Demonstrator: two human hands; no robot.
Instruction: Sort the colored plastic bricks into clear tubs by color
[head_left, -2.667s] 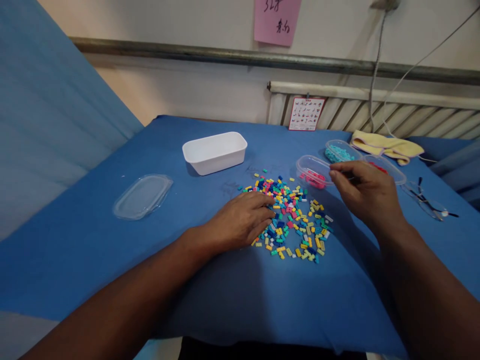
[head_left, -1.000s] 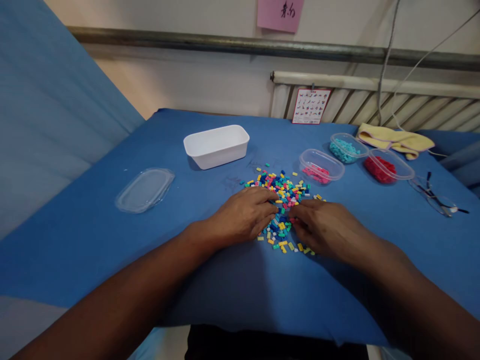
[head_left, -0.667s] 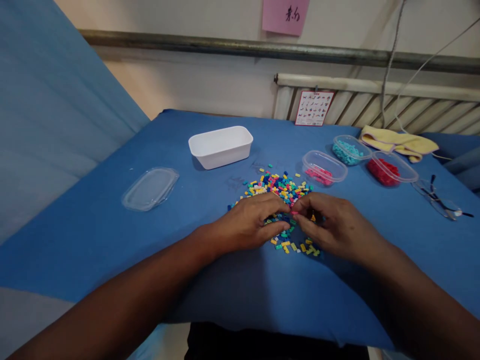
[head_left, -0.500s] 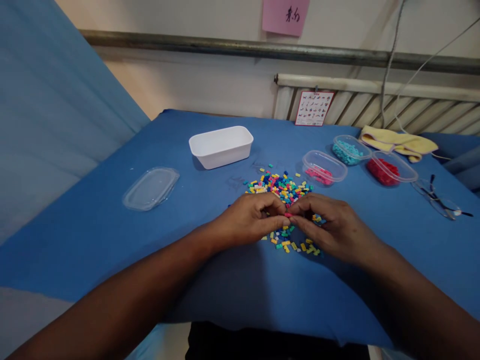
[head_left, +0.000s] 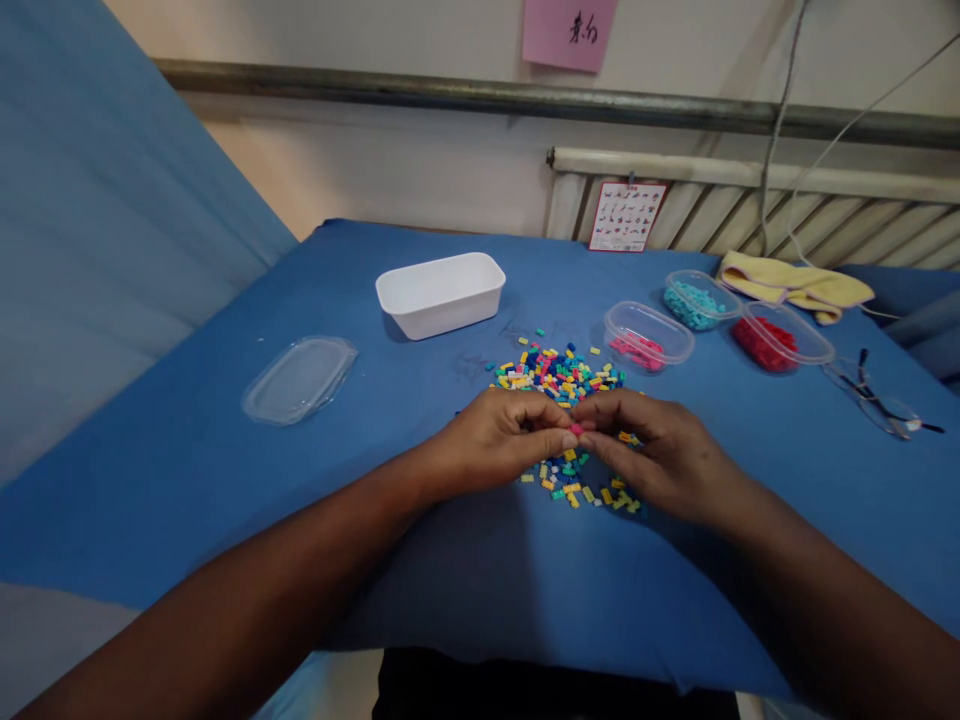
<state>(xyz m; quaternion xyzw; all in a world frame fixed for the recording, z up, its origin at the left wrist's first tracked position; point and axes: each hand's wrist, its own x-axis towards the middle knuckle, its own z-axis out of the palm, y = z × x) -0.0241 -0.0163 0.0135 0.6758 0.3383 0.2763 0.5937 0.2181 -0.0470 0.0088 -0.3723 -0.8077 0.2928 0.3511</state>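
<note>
A small pink toy brick [head_left: 576,429] shows between the fingertips of both hands. My left hand [head_left: 506,435] pinches it from the left with thumb and forefinger. From the right, my right hand [head_left: 656,450] closes on it in the same way. Whether it is one brick or several joined pieces, I cannot tell. Beneath and behind the hands lies a loose pile of small toy bricks [head_left: 566,370] in yellow, blue, green, pink and white. The hands hide the middle of this pile.
A white tub [head_left: 442,320] stands behind the pile. To the left lie clear lids [head_left: 300,380]. On the right are clear boxes of pink bricks [head_left: 637,350], turquoise bricks [head_left: 694,305] and red bricks [head_left: 765,342], plus a yellow cloth [head_left: 795,283] and eyeglasses [head_left: 877,400].
Both hands stay in nearly the same place. The right fingers have shifted slightly around the pink brick, and more of it shows. Everything else lies as before.
</note>
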